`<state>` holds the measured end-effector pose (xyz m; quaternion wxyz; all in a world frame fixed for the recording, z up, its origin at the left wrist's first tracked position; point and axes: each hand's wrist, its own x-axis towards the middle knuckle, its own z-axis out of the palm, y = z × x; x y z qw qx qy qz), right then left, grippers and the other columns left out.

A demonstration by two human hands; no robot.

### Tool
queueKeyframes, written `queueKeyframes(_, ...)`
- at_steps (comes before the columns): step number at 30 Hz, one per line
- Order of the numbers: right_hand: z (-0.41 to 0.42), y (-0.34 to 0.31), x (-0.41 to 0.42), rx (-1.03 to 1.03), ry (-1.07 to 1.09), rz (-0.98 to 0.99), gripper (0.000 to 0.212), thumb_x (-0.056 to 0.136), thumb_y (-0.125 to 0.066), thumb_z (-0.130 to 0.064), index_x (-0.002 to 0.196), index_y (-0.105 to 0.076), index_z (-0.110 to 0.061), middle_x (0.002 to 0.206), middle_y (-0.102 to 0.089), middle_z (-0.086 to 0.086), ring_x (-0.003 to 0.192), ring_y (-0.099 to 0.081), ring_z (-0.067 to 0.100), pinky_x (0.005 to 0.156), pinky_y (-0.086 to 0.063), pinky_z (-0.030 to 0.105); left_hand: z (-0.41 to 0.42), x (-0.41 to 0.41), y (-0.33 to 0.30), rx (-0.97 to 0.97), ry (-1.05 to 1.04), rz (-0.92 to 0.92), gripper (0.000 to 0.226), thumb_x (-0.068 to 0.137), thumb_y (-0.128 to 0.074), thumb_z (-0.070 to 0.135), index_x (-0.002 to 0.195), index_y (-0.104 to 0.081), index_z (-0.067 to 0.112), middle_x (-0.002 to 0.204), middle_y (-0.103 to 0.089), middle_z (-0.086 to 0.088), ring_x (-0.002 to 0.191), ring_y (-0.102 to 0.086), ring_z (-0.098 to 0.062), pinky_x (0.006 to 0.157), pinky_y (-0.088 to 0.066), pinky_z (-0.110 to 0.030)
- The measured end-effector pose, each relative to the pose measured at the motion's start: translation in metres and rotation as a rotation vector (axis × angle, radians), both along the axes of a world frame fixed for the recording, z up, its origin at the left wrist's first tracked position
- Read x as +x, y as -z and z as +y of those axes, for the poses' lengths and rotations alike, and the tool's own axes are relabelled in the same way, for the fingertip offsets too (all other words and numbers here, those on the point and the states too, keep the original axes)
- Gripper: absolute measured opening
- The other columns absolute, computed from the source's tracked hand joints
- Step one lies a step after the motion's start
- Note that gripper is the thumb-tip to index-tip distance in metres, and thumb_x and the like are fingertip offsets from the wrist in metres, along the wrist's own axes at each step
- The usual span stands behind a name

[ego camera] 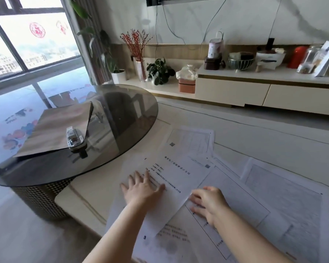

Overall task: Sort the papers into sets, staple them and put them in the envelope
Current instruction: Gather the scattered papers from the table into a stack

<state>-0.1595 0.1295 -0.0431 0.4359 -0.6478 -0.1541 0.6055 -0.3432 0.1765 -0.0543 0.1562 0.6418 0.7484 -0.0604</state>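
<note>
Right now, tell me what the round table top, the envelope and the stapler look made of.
Round table top: dark tinted glass, glossy, mirroring the window.
Envelope: brown kraft paper, matte, lightly creased.
Stapler: apparently chromed metal, bright highlights; possibly some plastic.

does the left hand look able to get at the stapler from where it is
Probably yes: the left hand lies flat on the papers, and nothing stands between it and the stapler on the envelope.

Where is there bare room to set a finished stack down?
Free: the white tabletop strip between the glass table and the papers, and glass right of the stapler. Crowded: around both hands, left hand and right hand.
</note>
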Motion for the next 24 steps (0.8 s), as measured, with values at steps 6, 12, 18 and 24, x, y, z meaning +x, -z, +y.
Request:
queueKeyframes(6,-0.001,0.004,0.000,0.008,-0.086,-0.282,0.035,0.079,-0.073,-0.007,0.108,-0.057,0.004,0.092,-0.066,0.014,0.080,-0.063,0.027,0.070,-0.054,0.036,-0.049,0.041,-0.014,0.127,0.103,0.095,0.064,0.093,-0.020,0.065,0.142,-0.035,0.028,0.145,-0.039,-0.004,0.132,-0.033,-0.027,0.107,-0.026,-0.044)
queueKeyframes(12,0.001,-0.022,0.057,0.062,-0.386,-0.883,0.022,0.092,-0.051,-0.013,0.114,-0.051,-0.010,0.111,-0.062,0.012,0.094,-0.059,0.029,0.072,-0.042,0.029,-0.066,0.064,-0.029,0.116,0.070,-0.124,0.040,0.097,-0.034,0.042,0.130,-0.048,0.026,0.136,-0.045,-0.003,0.127,-0.036,-0.026,0.103,-0.031,-0.039)
queueKeyframes(18,-0.003,-0.022,0.126,-0.046,-0.510,-1.137,0.029,0.095,-0.041,-0.021,0.122,-0.052,-0.021,0.109,-0.061,0.004,0.101,-0.055,0.028,0.082,-0.048,0.033,-0.069,0.078,-0.029,-0.062,-0.124,-0.196,0.064,0.092,-0.044,0.037,0.150,-0.018,0.027,0.160,-0.002,-0.008,0.147,0.007,-0.031,0.117,-0.004,-0.055)
queueKeyframes(24,-0.015,-0.019,0.117,-0.118,-0.672,-1.231,0.046,0.087,-0.058,-0.037,0.130,-0.045,-0.028,0.131,-0.044,0.007,0.117,-0.042,0.028,0.089,-0.044,0.034,-0.084,0.092,-0.018,-0.075,-0.071,-0.169,0.074,0.093,-0.040,0.054,0.152,-0.007,0.025,0.161,0.001,-0.009,0.148,0.003,-0.027,0.117,-0.009,-0.051)
